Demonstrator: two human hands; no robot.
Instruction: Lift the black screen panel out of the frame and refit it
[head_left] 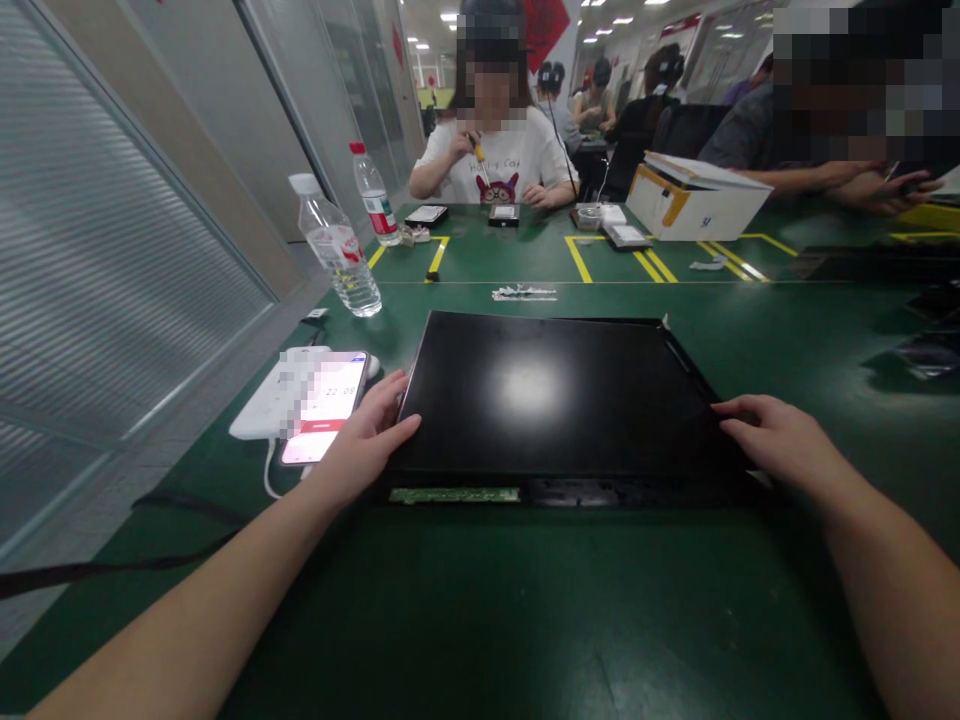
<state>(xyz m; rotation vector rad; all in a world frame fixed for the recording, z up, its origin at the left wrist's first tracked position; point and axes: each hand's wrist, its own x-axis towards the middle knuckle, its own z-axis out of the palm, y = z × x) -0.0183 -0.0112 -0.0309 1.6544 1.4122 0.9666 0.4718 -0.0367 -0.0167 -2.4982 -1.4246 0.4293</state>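
A black LCD screen panel [540, 390], shiny with a bright reflection in its middle, lies in front of me over a black frame [686, 360] that shows along its far and right sides. Along the near edge a strip of green circuit board [454, 495] is exposed. My left hand [375, 425] grips the panel's left edge, thumb on top and fingers at the side. At the right edge my right hand [772, 440] is closed in a pinch; whether it has the panel, the frame or both is hard to see.
Left of the panel lie a lit phone [330, 400] and a white power strip [259, 400] with cables. Two water bottles [341, 250] stand behind them. White scraps [525, 293] lie beyond the panel. Across the green table [525, 600] a person holds a screwdriver near hard drives; a white box [697, 195] stands rightward.
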